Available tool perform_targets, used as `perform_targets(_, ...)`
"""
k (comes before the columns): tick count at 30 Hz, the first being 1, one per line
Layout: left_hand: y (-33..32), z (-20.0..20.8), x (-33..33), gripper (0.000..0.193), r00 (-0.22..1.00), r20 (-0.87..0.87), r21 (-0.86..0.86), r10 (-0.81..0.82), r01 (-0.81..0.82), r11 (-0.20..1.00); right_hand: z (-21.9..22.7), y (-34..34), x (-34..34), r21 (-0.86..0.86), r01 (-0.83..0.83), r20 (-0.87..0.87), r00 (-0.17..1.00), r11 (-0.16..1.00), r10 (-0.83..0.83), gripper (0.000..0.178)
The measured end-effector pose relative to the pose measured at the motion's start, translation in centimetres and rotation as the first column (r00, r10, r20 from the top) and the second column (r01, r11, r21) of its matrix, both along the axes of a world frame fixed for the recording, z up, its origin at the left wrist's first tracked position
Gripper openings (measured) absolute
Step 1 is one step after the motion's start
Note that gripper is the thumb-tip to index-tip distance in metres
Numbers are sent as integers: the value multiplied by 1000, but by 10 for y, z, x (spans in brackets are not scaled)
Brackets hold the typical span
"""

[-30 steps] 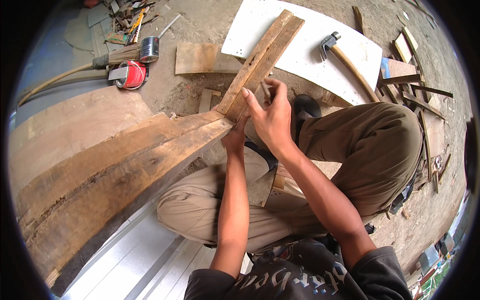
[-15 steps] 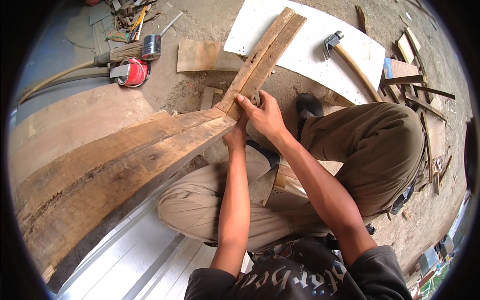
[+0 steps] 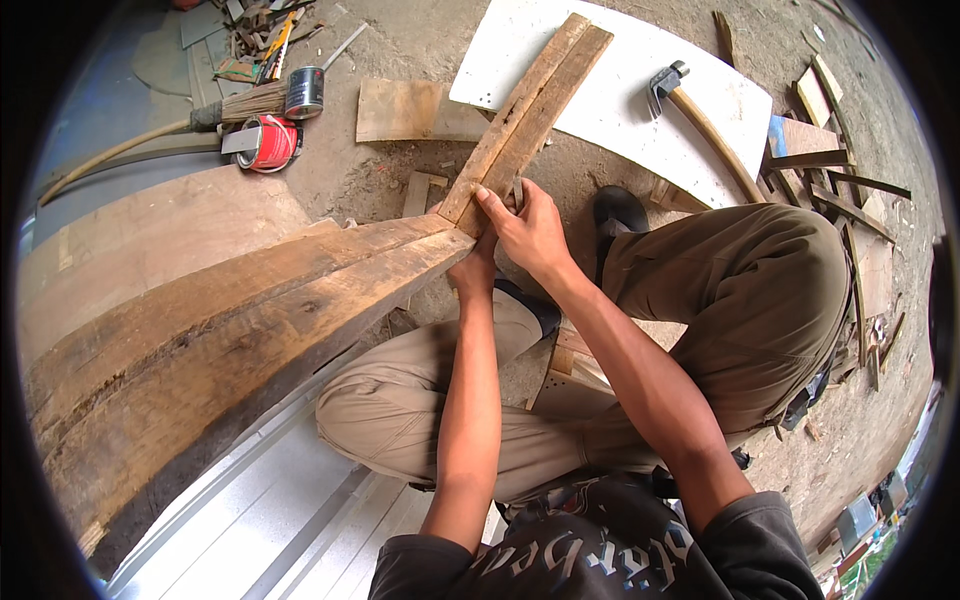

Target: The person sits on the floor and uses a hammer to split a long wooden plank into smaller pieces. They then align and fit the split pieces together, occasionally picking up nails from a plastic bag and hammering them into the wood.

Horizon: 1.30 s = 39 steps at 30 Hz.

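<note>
A long, weathered wooden beam (image 3: pixel 250 320) with a groove along its length runs in from the left. Its far end meets a shorter grooved wooden piece (image 3: pixel 535 105) at an angle. My right hand (image 3: pixel 530 228) is closed around the near end of the shorter piece, its thumb pressed on the top face and its fingers round the side. Beneath the corner where the two pieces meet, my left hand (image 3: pixel 474 270) reaches up against the wood. Its fingers are hidden there, so their grip does not show.
A claw hammer (image 3: pixel 705 130) lies on a white board (image 3: pixel 610 75) beyond my hands. At the far left are a red can (image 3: pixel 270 145), a dark can (image 3: pixel 304 92) and a broom (image 3: pixel 215 112). Scrap wood (image 3: pixel 845 185) is piled at the right.
The view has shifted very slightly. Both hands keep their places at the corner of the two wooden pieces.
</note>
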State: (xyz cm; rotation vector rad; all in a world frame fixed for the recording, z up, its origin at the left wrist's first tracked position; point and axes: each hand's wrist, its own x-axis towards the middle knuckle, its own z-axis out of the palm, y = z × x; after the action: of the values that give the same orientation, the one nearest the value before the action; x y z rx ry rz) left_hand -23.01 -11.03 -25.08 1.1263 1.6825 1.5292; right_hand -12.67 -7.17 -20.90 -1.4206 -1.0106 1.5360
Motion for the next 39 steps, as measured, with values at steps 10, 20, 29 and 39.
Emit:
perform_targets(10,1,-7,-4,55,999,-49,-18,5,-6,1000,-6,0,-2,43,20,16,1000,999,-21,46)
perform_targets(20,0,-3,0,53,1000,-3,14,8,-8,1000,-6,-2,-4,29,53,-69,996,998,-51,42)
perform_targets(29,1,2,0,55,1000,-27,21,6,-5,1000,0,0,0,-66,0,-74,997,998,-5,37)
perform_targets(39,2,0,-2,57,996,-92,55,15,-10,998,-1,1,0,-29,-1,-34,999,1000,0,39)
